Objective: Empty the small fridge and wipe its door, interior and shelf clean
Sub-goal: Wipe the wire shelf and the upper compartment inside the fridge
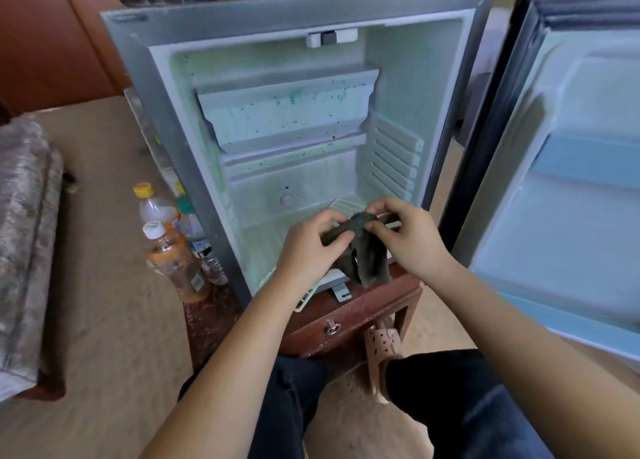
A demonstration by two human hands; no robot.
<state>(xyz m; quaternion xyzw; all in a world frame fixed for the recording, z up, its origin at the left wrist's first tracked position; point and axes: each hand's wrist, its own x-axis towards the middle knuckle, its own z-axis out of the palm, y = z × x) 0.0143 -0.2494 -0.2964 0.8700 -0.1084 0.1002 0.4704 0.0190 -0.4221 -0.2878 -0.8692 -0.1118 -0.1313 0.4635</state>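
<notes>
Tan floor (104,302); bottles (173,247) stand L of small fridge (162,119), door (581,216) open.
Item: grey cloth (367,261), at fridge mouth, above wire shelf (306,297).
Left hand (308,247) & right hand (412,240): fingers curled, pinching cloth's top edge.
Handling: prob. light, limp, non-fragile; best bunched into a pad.

Grey-cased small metal fridge (162,88), and its pale mint-white plastic interior (398,88) is freckled all over with teal-green specks. Dark grey-green crumpled cloth (367,250) out front. Pale blue-white door liner (571,147). Orange-filled clear plastic bottle (180,268), white cap; yellow-capped clear bottle (152,205) behind. Red-brown wooden stand (363,306), pink hole-dotted slipper (382,344).
</notes>
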